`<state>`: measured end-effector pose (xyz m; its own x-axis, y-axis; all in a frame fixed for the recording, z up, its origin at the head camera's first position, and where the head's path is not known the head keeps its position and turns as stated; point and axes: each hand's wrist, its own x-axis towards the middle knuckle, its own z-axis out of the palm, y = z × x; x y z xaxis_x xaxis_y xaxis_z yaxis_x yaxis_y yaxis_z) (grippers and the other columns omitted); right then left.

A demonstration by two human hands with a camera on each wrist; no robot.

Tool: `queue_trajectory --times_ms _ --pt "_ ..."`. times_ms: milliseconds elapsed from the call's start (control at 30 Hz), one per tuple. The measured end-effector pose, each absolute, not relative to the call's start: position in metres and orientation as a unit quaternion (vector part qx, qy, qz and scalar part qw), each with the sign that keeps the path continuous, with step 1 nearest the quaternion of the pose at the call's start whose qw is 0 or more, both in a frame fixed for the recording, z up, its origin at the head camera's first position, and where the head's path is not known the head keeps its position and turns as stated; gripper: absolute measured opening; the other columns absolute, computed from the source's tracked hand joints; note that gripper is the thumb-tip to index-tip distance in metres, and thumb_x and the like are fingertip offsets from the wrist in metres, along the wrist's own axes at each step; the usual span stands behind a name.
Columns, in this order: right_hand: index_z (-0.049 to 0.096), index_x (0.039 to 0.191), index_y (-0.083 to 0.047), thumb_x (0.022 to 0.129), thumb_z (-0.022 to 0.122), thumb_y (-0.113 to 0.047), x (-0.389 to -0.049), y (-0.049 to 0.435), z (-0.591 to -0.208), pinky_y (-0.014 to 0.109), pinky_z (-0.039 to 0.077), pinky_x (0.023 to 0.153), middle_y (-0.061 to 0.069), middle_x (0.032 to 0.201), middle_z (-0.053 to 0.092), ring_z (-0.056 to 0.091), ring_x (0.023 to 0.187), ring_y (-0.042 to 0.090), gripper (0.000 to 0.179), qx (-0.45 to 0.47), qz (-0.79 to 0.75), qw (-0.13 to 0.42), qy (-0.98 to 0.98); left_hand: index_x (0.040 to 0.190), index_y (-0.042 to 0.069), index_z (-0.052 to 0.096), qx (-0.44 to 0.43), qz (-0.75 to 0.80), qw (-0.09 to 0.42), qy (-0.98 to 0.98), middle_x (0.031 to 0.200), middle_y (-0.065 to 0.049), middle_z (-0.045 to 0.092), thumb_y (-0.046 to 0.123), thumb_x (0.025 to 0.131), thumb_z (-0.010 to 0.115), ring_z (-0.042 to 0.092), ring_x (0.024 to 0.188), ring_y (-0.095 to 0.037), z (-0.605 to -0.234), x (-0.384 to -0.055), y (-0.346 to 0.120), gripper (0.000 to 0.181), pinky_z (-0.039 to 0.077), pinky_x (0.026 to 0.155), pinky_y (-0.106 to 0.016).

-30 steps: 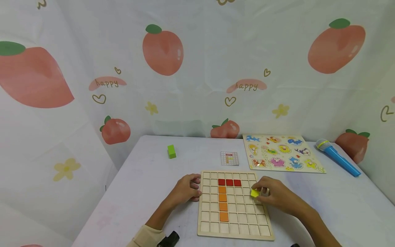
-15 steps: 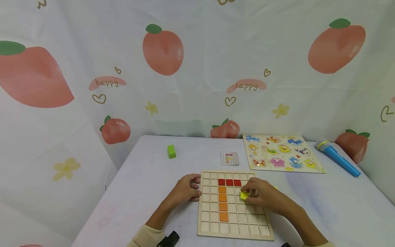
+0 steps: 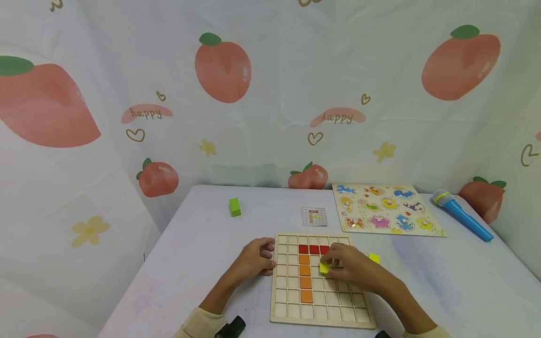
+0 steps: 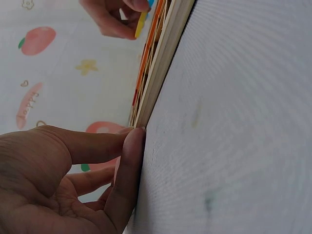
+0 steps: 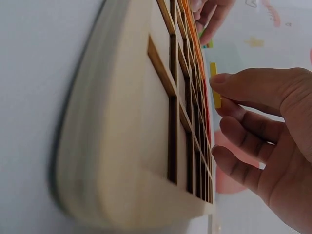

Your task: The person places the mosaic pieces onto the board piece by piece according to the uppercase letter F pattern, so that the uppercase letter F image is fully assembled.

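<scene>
A wooden grid board (image 3: 296,312) lies on the table, with a row of red tiles (image 3: 314,249) and a column of orange tiles (image 3: 305,283) in its squares. My right hand (image 3: 352,267) pinches a yellow square tile (image 3: 324,268) between thumb and fingers, close over the board to the right of the orange column. In the right wrist view this tile (image 5: 215,85) stands on edge under the thumb. My left hand (image 3: 253,257) touches the board's left edge with its fingertips, also in the left wrist view, where the thumb and a finger meet at the edge.
Another yellow piece (image 3: 374,257) lies right of the board, partly behind the right hand. A small printed grid card (image 3: 314,217), a green block (image 3: 235,207), an animal puzzle board (image 3: 389,211) and a blue toy microphone (image 3: 462,216) lie farther back. A fruit-print curtain (image 3: 270,141) hangs behind.
My right hand has carried the yellow tile leftward over the board, from the right edge toward the orange column. The other yellow piece has come into view. The left hand has stayed put.
</scene>
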<state>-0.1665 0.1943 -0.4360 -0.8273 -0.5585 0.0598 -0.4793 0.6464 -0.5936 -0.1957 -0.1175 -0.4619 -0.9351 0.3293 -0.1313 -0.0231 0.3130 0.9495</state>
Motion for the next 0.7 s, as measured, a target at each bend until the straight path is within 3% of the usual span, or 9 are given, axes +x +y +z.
queue_trajectory --times_ms 700 --pt "0.080 0.108 -0.015 0.089 0.083 -0.015 -0.170 0.176 -0.438 0.026 0.054 0.076 -0.010 0.099 0.063 0.053 0.088 0.005 0.019 -0.300 -0.282 0.070 0.908 0.147 -0.007 0.053 0.103 0.572 0.149 0.800 0.122 -0.013 0.060 -0.012 0.084 0.077 0.060 0.101 -0.022 -0.463 -0.197 -0.118 0.067 0.068 0.068 -0.034"
